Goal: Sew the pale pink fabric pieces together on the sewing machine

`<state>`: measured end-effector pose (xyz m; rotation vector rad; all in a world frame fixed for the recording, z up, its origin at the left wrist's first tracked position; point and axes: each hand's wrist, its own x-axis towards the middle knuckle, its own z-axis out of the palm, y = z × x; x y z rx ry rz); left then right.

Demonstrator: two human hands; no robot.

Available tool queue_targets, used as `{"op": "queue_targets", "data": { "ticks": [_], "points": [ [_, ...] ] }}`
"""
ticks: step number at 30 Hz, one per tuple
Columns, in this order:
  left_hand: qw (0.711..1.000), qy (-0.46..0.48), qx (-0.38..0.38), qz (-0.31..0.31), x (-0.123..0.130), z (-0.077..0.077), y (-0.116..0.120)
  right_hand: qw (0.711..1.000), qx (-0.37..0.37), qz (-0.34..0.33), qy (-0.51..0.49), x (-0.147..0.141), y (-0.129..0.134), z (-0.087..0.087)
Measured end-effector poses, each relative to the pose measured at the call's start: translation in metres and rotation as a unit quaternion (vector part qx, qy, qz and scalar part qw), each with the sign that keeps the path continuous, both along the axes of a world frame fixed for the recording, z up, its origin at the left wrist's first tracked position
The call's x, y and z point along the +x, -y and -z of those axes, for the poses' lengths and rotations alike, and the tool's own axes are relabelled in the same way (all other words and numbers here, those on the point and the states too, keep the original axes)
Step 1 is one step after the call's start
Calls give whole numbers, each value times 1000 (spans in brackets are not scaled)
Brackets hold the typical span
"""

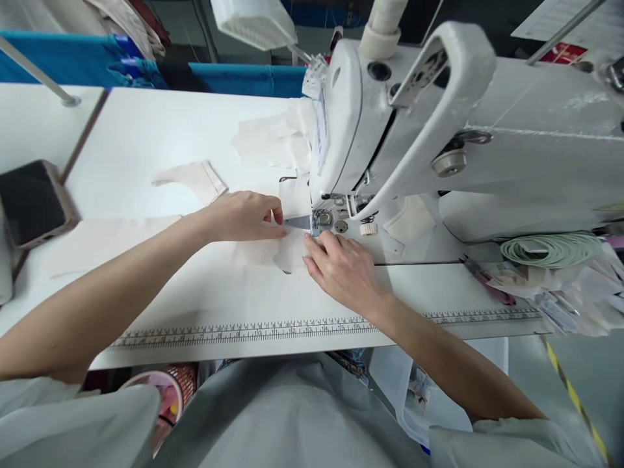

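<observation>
A white sewing machine (341, 130) stands on the white table. Just left of its presser foot, my left hand (246, 216) has its thumb and fingertips pinched close together beside a narrow grey metal piece (298, 222); what they hold is too small to make out. My right hand (344, 268) rests in front of the foot, fingers bent and apart, fingertips on pale fabric (291, 252) that lies flat near the needle area. A curved cream fabric piece (197, 181) lies behind my left wrist.
Cream pieces (273, 140) lie behind the work area. A dark-screened phone (36, 201) sits far left. At right are red-handled snippers (492, 283) and a green coil (550, 249). A printed ruler (253, 333) runs along the front edge; a clear bin (404, 390) is below.
</observation>
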<state>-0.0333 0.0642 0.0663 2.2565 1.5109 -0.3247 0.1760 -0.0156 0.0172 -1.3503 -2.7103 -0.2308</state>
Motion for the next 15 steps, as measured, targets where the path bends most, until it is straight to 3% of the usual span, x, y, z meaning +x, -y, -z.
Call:
{"op": "queue_targets", "data": {
  "ticks": [4, 8, 11, 15],
  "points": [
    [998, -53, 36, -21, -15, -1, 13, 1000, -2, 6, -5, 3, 1, 0],
    [977, -39, 209, -28, -24, 6, 39, 1000, 9, 4, -10, 5, 1, 1],
    [942, 76, 318, 68, -23, 18, 61, 1000, 16, -3, -11, 9, -1, 2],
    [897, 175, 343, 218, -11, 34, 83, 1000, -2, -20, -14, 17, -4, 2]
  ]
}}
